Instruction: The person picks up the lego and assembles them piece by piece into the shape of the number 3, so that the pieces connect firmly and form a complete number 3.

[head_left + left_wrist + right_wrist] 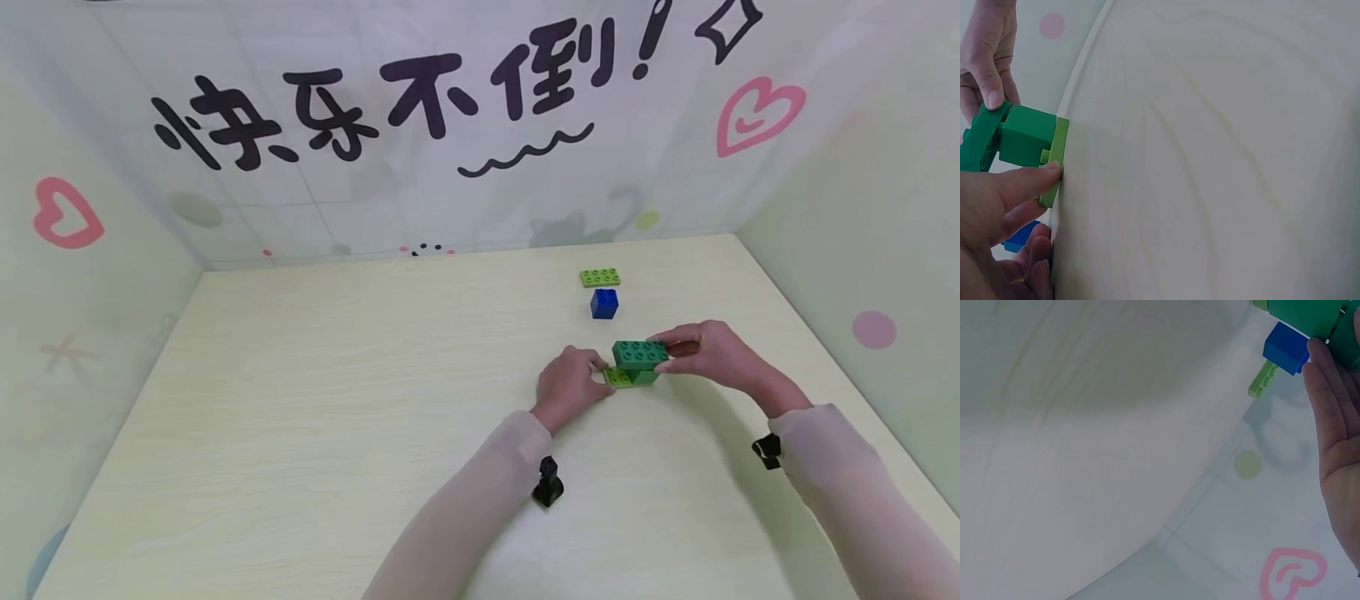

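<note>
Left hand [572, 385]: we see it resting on the tabletop [315, 417], one straight finger [1019, 182] pressing the edge of the light green plate [617, 377]; the other fingers curl loosely and hold nothing.
Right hand [708, 352]: grip clamped on the right end of the dark green brick [640, 353], thumb and fingers pinching it.
Dark green brick: long, studs up, tilted in the left wrist view, not sitting flat.
Green block [1027, 135]: stands on the light green plate, under the dark green brick; we cannot tell whether the two are fully locked.
Light green plate: flat on the tabletop, right of centre, between both hands.
Spare pieces: a blue cube [603, 303] and a second light green plate [600, 277] lie behind the stack, just beside each other, apart from the hands.
Step in hand (our judgement): seating the dark green brick on the green block while the base is steadied.
Next move calls for (our judgement): levelling the brick over the studs, then pressing straight down, with the left finger holding the plate against sliding.
</note>
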